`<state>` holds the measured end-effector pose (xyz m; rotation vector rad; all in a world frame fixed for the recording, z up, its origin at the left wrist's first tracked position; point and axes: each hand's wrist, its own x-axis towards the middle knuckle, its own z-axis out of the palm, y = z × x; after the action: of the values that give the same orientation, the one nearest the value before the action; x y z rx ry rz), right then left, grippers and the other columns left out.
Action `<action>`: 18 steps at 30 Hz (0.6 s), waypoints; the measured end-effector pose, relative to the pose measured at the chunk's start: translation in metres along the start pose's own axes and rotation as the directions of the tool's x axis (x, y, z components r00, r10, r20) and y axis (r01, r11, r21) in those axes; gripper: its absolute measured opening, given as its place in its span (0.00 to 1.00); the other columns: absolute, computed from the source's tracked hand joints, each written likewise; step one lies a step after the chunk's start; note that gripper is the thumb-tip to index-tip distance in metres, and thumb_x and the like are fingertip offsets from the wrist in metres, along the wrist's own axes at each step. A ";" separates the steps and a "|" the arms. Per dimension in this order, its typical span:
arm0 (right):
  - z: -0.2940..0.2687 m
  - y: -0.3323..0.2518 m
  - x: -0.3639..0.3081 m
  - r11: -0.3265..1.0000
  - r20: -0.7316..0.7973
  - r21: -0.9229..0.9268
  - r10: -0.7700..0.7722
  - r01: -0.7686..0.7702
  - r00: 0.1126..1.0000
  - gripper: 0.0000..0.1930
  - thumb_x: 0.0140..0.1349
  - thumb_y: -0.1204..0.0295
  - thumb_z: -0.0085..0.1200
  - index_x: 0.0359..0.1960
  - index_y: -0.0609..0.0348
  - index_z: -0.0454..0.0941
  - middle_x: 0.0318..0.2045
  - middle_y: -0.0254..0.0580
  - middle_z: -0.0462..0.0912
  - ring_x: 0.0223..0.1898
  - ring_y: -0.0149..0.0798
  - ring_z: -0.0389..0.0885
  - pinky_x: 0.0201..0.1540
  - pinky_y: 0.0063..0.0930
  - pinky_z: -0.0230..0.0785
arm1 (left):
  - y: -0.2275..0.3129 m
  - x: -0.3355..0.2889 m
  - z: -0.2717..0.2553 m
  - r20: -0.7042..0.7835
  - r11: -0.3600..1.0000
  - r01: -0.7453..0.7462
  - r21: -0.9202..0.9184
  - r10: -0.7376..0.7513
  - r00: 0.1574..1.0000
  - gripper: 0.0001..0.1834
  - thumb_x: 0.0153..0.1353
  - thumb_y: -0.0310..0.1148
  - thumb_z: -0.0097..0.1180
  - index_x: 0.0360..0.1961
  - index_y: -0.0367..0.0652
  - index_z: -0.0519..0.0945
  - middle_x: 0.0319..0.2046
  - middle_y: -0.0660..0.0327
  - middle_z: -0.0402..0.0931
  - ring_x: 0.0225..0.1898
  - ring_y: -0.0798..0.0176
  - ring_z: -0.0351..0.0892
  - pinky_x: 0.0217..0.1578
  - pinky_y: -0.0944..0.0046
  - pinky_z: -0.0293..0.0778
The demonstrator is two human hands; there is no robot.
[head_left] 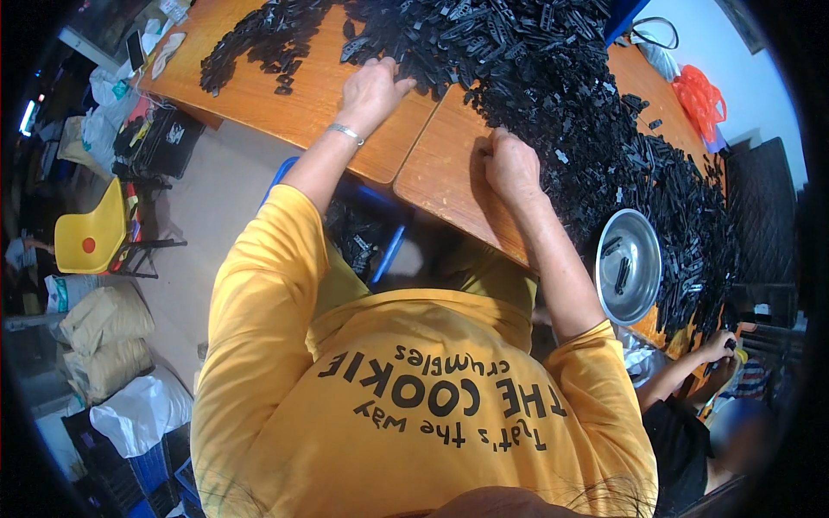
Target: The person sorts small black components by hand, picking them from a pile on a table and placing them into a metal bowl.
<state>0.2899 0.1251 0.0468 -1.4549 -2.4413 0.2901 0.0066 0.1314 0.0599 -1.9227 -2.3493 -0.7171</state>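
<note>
Loose black plastic pieces (527, 39), small and elongated, are heaped across the wooden table (449, 177). At the near edge of the heap is my left hand (371, 93), thumb held away from the bent fingers, fingertips by the black pieces. I see nothing held in it. My right hand (512, 164) is closed above the bare wood, close to the right part of the heap. Its fingers curl inward, and whatever they hold, if anything, is hidden.
A round metal bowl (629, 268) with a few black pieces sits right of my right forearm. Another person's hand (717, 347) is at the table's lower right. A red plastic bag (698, 97) lies far right. A yellow chair (91, 226) and sacks (108, 319) stand left.
</note>
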 end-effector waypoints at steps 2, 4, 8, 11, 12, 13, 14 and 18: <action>-0.001 0.001 -0.001 0.998 0.081 0.058 0.016 -0.021 0.997 0.09 0.58 0.75 0.59 0.40 0.60 0.83 0.41 0.62 0.87 0.44 0.62 0.88 0.48 0.50 0.81 | 0.003 0.003 0.007 0.006 0.998 0.055 0.036 -0.055 0.998 0.19 0.63 0.43 0.71 0.48 0.41 0.85 0.45 0.48 0.85 0.47 0.44 0.86 0.47 0.47 0.80; -0.009 -0.005 -0.007 0.996 0.125 0.079 0.025 -0.035 0.992 0.10 0.57 0.75 0.60 0.40 0.60 0.85 0.41 0.60 0.88 0.46 0.62 0.87 0.50 0.50 0.80 | -0.002 0.002 0.009 0.046 0.983 0.169 -0.070 -0.166 0.985 0.18 0.62 0.39 0.68 0.49 0.41 0.83 0.41 0.48 0.86 0.45 0.42 0.87 0.47 0.47 0.81; -0.018 -0.015 -0.019 0.993 0.214 0.111 0.017 -0.041 0.977 0.11 0.55 0.75 0.62 0.40 0.60 0.85 0.39 0.59 0.88 0.47 0.61 0.87 0.51 0.48 0.79 | -0.015 -0.013 0.007 0.050 0.890 0.249 -0.382 -0.249 0.967 0.16 0.64 0.32 0.64 0.52 0.39 0.80 0.39 0.49 0.87 0.43 0.49 0.88 0.46 0.52 0.83; -0.019 -0.021 -0.026 0.974 0.170 0.226 -0.063 0.023 0.983 0.08 0.55 0.74 0.63 0.37 0.62 0.83 0.34 0.57 0.87 0.42 0.60 0.87 0.46 0.47 0.79 | -0.013 -0.035 0.001 0.356 0.155 0.395 -0.905 -0.232 0.905 0.15 0.71 0.27 0.59 0.57 0.36 0.77 0.41 0.53 0.87 0.45 0.57 0.89 0.47 0.60 0.86; -0.021 -0.026 -0.028 0.952 0.139 0.299 -0.110 0.064 0.984 0.07 0.57 0.73 0.63 0.34 0.63 0.82 0.31 0.57 0.87 0.39 0.59 0.87 0.43 0.46 0.79 | -0.011 -0.045 -0.001 0.400 0.031 0.409 -0.912 -0.159 0.903 0.16 0.74 0.23 0.52 0.61 0.35 0.73 0.46 0.48 0.86 0.47 0.54 0.89 0.51 0.60 0.87; -0.023 -0.031 -0.029 0.952 0.139 0.298 -0.110 0.064 0.984 0.07 0.57 0.73 0.63 0.34 0.63 0.82 0.31 0.57 0.87 0.39 0.59 0.87 0.43 0.46 0.79 | -0.005 -0.055 -0.007 0.399 0.031 0.409 -0.912 -0.158 0.903 0.16 0.74 0.23 0.52 0.61 0.35 0.73 0.46 0.48 0.86 0.47 0.54 0.89 0.51 0.60 0.87; -0.023 -0.036 -0.027 0.901 0.120 0.432 -0.106 0.045 0.987 0.08 0.57 0.73 0.66 0.33 0.64 0.81 0.29 0.55 0.86 0.36 0.55 0.87 0.41 0.43 0.78 | -0.002 -0.065 -0.010 0.408 -0.075 0.402 -0.912 -0.105 0.907 0.16 0.75 0.23 0.51 0.61 0.35 0.73 0.48 0.47 0.85 0.48 0.52 0.89 0.52 0.58 0.87; -0.036 -0.059 -0.022 0.834 -0.018 0.543 -0.105 0.098 0.994 0.15 0.55 0.68 0.76 0.30 0.63 0.81 0.25 0.48 0.85 0.26 0.40 0.85 0.33 0.35 0.77 | 0.014 -0.092 -0.025 0.412 -0.272 0.398 -0.876 0.006 0.911 0.16 0.76 0.25 0.51 0.62 0.36 0.73 0.53 0.44 0.83 0.53 0.50 0.87 0.54 0.56 0.86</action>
<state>0.2633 0.0783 0.0958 -1.0658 -2.1712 0.8893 0.0351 0.0394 0.0590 -1.5533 -2.0717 -3.6232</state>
